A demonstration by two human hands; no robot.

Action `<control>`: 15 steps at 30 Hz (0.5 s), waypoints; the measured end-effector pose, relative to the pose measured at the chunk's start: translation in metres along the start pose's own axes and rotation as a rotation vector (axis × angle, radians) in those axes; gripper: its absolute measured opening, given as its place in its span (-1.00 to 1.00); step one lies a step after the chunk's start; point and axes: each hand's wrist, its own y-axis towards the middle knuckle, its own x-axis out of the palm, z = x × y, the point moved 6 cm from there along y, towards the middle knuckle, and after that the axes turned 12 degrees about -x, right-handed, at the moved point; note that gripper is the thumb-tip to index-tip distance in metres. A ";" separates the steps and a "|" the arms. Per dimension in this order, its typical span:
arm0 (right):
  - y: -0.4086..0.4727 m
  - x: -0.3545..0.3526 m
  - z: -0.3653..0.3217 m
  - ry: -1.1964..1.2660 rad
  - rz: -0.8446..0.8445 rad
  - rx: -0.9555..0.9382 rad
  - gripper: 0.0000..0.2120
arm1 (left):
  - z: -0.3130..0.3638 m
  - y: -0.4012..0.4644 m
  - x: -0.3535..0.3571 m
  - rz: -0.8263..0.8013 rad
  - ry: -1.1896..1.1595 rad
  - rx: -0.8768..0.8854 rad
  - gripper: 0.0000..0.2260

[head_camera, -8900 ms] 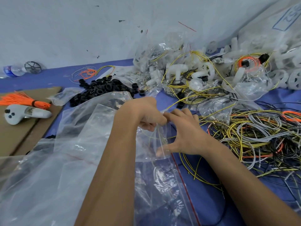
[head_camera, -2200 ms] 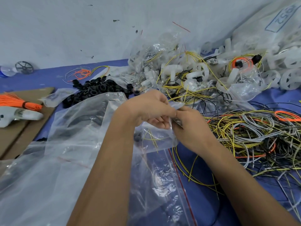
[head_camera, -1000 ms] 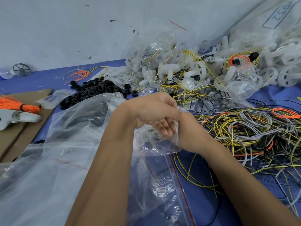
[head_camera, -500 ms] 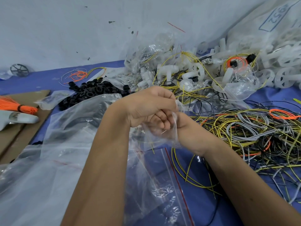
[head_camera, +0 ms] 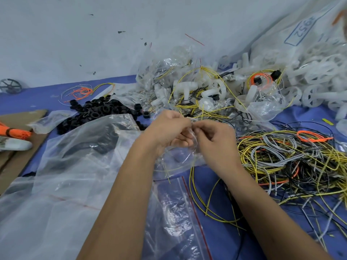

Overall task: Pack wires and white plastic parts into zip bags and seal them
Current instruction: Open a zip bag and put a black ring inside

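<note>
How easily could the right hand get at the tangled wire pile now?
Probably not right away: the right hand pinches the small zip bag with the left hand. The wire pile lies unobstructed beside it.

I see a counter under a blue cover, set against a pale wall. A tangle of yellow, grey, black and orange wires lies on its right side. White plastic parts mixed with clear bags are heaped at the back, near black rings piled to the left. Empty zip bags spread over the near left. Brown cardboard lies at the left edge, carrying an orange bundle.
</note>
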 end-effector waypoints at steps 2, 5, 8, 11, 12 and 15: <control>0.002 -0.015 -0.005 -0.071 0.155 -0.012 -0.83 | -0.004 0.007 0.010 0.042 -0.052 0.015 -0.94; 0.011 -0.037 -0.014 -0.169 0.251 -0.030 -0.88 | -0.005 0.014 0.031 0.120 -0.067 0.122 -0.82; 0.038 -0.068 -0.016 -0.341 0.284 -0.044 -0.86 | 0.000 0.013 0.054 0.192 -0.067 0.314 -0.72; 0.073 -0.108 0.001 -0.452 0.322 0.015 -0.82 | 0.000 0.011 0.071 0.193 -0.017 0.440 -0.70; 0.083 -0.122 0.010 -0.466 0.356 0.065 -0.82 | -0.002 0.011 0.074 0.182 0.001 0.454 -0.71; 0.105 -0.169 0.057 -0.402 0.501 0.315 -0.84 | -0.013 0.015 0.080 0.132 0.034 0.421 -0.72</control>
